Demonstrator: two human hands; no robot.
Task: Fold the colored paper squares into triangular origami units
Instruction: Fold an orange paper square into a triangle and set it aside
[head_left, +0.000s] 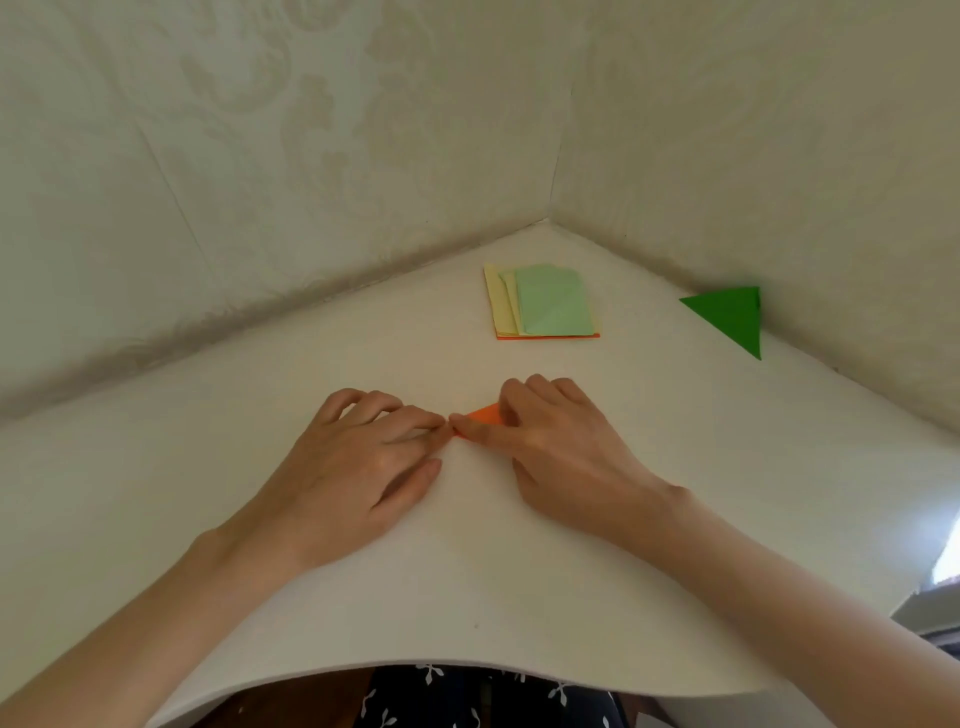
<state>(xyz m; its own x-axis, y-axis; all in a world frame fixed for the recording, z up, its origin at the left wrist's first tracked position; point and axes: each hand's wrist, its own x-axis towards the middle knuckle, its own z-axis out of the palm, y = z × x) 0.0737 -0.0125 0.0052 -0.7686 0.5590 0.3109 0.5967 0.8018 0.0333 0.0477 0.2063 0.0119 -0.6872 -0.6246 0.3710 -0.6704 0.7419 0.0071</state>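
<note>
A small folded orange paper (485, 414) lies on the white table (363, 597) in the middle, mostly covered by my hands. My right hand (550, 441) lies over it, its thumb and curled fingers pressing the paper down. My left hand (363, 457) touches the paper's left tip with its fingertips, thumb flat on the table. Behind them sits a stack of paper squares (543, 304), light green on top, yellow beneath, orange at the bottom. A finished dark green triangular unit (730, 314) leans near the right wall.
The table fits into a corner between two pale patterned walls (311, 156). Its curved front edge is close to my body, where dark floral clothing (467, 696) shows below it.
</note>
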